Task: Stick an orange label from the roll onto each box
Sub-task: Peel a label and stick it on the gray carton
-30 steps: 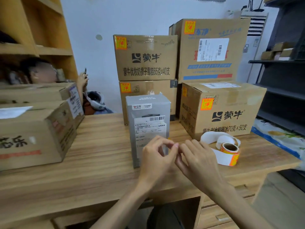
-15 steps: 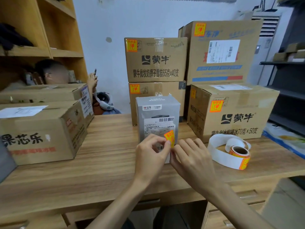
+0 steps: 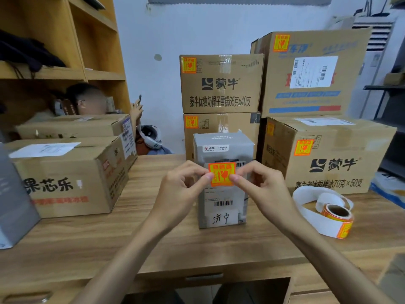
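Orange fragile label (image 3: 221, 174), edge-on and half hidden between the fingers half a second earlier, now faces the camera squarely, upright, its edges level, roughly square with no clear long axis. Left hand (image 3: 184, 189) pinches its left edge and right hand (image 3: 260, 189) its right edge, thumb and forefinger closed on it, in front of the upper front face of the grey parcel (image 3: 223, 194) at the centre of the wooden table (image 3: 109, 238); contact with the parcel cannot be told. Label roll (image 3: 336, 218) lies near right, trailing white backing strip, before already-labelled cartons (image 3: 328, 154).
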The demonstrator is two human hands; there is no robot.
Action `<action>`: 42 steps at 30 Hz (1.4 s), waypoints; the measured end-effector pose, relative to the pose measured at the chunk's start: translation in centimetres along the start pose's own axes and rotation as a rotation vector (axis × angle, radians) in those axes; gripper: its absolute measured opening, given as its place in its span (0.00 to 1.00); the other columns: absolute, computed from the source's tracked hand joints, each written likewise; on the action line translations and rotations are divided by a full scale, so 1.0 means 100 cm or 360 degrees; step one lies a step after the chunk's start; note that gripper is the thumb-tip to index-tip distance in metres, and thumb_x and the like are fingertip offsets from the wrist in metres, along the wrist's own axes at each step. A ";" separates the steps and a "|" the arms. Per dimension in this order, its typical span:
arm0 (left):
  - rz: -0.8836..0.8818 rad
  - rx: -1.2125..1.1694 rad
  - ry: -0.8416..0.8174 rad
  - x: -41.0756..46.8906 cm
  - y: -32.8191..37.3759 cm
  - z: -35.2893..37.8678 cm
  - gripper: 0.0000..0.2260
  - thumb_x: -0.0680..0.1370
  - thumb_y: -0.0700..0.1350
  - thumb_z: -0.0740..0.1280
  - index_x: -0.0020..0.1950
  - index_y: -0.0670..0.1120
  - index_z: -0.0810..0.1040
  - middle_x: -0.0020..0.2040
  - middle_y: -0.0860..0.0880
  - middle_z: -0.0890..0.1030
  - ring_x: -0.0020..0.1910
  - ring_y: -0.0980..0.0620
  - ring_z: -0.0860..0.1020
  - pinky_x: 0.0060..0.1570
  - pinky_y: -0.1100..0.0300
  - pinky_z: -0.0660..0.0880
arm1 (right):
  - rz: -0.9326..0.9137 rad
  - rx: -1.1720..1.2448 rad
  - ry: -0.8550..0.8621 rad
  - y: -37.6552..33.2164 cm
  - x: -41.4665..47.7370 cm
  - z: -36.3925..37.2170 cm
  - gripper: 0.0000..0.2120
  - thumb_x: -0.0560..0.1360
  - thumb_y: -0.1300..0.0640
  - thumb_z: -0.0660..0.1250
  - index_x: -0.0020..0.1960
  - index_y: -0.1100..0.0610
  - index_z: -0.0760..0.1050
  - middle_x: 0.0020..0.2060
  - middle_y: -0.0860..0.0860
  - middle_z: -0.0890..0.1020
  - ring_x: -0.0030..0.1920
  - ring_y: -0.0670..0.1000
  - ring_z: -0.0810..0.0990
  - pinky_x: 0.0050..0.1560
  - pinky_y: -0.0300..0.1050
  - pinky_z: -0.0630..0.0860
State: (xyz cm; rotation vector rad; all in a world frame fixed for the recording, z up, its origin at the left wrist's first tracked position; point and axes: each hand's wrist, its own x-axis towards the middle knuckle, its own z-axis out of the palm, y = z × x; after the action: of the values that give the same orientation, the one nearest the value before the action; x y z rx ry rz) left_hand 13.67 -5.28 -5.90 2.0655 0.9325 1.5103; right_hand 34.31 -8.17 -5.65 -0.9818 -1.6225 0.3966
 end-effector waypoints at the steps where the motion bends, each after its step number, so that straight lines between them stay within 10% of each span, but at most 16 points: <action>1: -0.0008 0.0025 0.0026 0.004 -0.001 -0.002 0.04 0.78 0.46 0.73 0.45 0.50 0.87 0.43 0.53 0.84 0.38 0.47 0.79 0.36 0.54 0.73 | 0.0017 0.0016 0.0017 -0.002 0.004 0.002 0.05 0.75 0.55 0.74 0.41 0.52 0.80 0.34 0.42 0.80 0.32 0.42 0.71 0.35 0.37 0.67; 6: -0.0023 0.0292 0.0209 0.015 0.001 -0.002 0.05 0.77 0.50 0.73 0.46 0.51 0.87 0.42 0.57 0.84 0.41 0.58 0.79 0.37 0.68 0.69 | 0.0063 -0.0274 0.0236 -0.007 0.021 0.017 0.09 0.74 0.52 0.74 0.37 0.52 0.80 0.32 0.45 0.79 0.34 0.45 0.75 0.35 0.44 0.71; 17: -0.0082 0.0615 0.0444 0.022 0.005 0.003 0.08 0.77 0.54 0.72 0.46 0.51 0.88 0.43 0.57 0.84 0.43 0.58 0.80 0.41 0.53 0.78 | 0.0156 -0.0603 0.0403 -0.009 0.030 0.032 0.10 0.73 0.45 0.74 0.36 0.48 0.81 0.28 0.43 0.76 0.33 0.42 0.75 0.32 0.42 0.69; 34: 0.0008 0.0924 0.0434 0.030 0.004 0.000 0.11 0.75 0.55 0.74 0.37 0.52 0.79 0.37 0.56 0.80 0.37 0.57 0.77 0.35 0.61 0.71 | -0.0095 -0.1026 0.0476 -0.006 0.035 0.034 0.14 0.73 0.44 0.73 0.36 0.50 0.75 0.34 0.44 0.78 0.34 0.45 0.77 0.31 0.43 0.68; 42: 0.0109 0.0658 0.0051 0.046 -0.010 -0.029 0.19 0.77 0.61 0.69 0.66 0.60 0.75 0.45 0.57 0.78 0.36 0.57 0.74 0.38 0.54 0.78 | -0.0409 -0.1079 0.0371 -0.002 0.053 0.009 0.18 0.74 0.42 0.72 0.55 0.53 0.77 0.56 0.51 0.75 0.56 0.50 0.70 0.52 0.46 0.66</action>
State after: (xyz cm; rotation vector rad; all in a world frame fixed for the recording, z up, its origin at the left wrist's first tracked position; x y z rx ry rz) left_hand 11.51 -1.39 -2.56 2.3811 1.2880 1.4851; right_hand 33.37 -4.04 -2.39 -1.2346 -1.6645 -0.4630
